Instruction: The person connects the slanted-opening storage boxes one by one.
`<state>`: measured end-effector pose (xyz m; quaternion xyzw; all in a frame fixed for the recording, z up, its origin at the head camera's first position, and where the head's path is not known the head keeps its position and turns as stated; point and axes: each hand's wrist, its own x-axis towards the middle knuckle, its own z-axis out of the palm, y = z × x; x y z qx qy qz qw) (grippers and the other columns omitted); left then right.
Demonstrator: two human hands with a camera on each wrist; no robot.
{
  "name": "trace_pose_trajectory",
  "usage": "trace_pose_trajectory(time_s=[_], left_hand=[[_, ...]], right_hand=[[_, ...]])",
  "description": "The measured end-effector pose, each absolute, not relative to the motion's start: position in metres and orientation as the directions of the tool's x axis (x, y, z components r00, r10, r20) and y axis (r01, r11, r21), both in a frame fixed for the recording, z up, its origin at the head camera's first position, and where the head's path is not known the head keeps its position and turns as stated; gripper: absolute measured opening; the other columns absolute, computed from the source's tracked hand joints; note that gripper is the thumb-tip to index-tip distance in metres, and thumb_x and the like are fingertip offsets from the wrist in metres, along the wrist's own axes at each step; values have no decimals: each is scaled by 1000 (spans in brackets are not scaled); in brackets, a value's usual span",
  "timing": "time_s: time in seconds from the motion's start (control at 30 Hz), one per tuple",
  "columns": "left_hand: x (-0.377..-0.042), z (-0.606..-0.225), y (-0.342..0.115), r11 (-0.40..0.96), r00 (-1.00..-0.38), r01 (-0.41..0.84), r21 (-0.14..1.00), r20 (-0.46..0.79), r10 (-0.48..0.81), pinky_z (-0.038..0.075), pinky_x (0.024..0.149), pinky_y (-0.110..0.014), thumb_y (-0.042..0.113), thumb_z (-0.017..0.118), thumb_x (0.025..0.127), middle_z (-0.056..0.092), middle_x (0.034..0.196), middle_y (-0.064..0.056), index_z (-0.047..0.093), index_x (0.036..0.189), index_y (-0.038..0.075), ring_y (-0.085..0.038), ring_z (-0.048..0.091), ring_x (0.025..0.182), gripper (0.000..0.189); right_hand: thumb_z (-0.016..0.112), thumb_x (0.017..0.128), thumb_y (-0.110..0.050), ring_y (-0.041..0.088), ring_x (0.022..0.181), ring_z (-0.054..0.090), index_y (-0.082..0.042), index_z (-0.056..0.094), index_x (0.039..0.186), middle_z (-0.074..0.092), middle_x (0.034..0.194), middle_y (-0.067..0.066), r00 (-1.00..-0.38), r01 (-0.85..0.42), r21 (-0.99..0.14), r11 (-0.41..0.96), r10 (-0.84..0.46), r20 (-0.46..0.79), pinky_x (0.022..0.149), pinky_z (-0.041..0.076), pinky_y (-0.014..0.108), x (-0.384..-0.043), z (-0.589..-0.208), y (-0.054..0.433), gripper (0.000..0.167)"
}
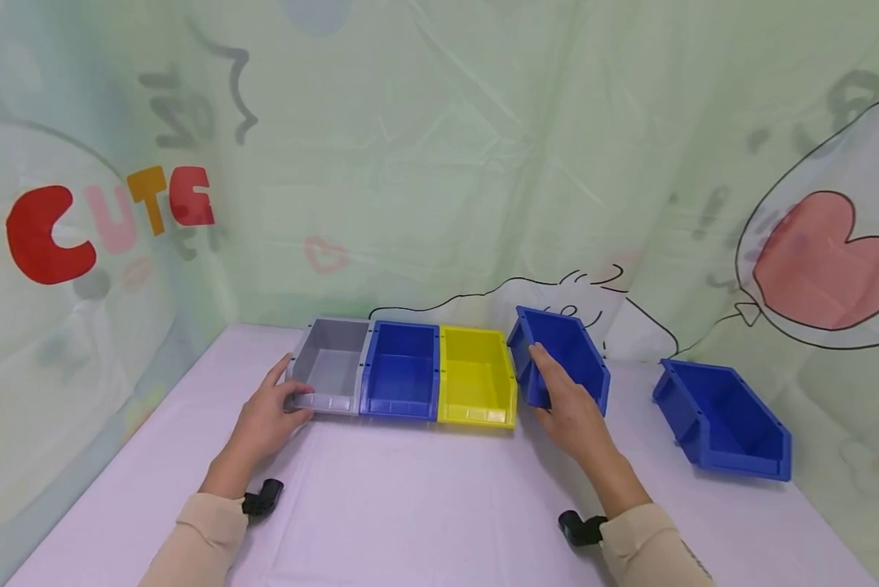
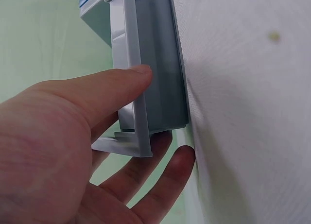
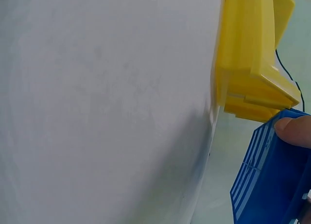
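A grey bin (image 1: 327, 371), a blue bin (image 1: 401, 367) and a yellow bin (image 1: 476, 371) stand side by side in a row. My left hand (image 1: 263, 416) holds the grey bin at its front left corner, the thumb over the front lip (image 2: 130, 54) and the fingers along the outer side. To the right of the yellow bin, a second blue bin (image 1: 566, 336) is tilted, with its left edge close to the yellow one. My right hand (image 1: 577, 417) grips it by its left wall; the thumb lies on the blue wall (image 3: 265, 185) in the right wrist view.
Another blue bin (image 1: 740, 416) sits apart at the right of the white-covered table (image 1: 410, 505). A printed pale green curtain (image 1: 410, 179) hangs close behind the row. Black wrist cameras show below both hands.
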<state>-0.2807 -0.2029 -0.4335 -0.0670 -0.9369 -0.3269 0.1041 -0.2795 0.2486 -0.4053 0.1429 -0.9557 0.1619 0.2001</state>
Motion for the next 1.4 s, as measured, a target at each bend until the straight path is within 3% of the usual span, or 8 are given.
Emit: trace_pose_trajectory(time_s=[0.27,0.7,0.97,1.4], left_hand=[[-280,-436,-202,780,-969,196,595,241,60,37,112,-69,11,77,90,20,171,-21,72,121,2,-55,37,145,33],[-281,-436,-200,781,-967,205,590,247,67,36,112,-70,12,77,90,20,170,-21,73,121,2,-56,36,146,32],[-281,-436,-201,785,-966,205,585,249,66,35,113,-70,12,77,90,20,171,-21,73,120,3,-56,34,147,32],[-279,-432,-203,782,-966,209,588,251,69,37,112,-70,11,76,90,19,171,-21,72,121,2,-57,36,145,32]], right_hand=[[78,87,1,48,138,52,-20,19,166,29,170,14,-903,-310,-242,919,-206,377,112,41,65,-279,-405,247,100],[80,86,0,44,106,69,-20,24,164,32,169,13,-897,-306,-174,936,-222,383,108,46,64,-278,-405,245,98],[80,86,0,46,131,58,-22,23,165,29,170,12,-913,-281,-169,945,-208,351,111,41,68,-278,-407,243,99],[80,86,0,45,136,55,-20,26,164,31,170,11,-913,-281,-171,944,-209,350,111,41,68,-280,-408,239,97]])
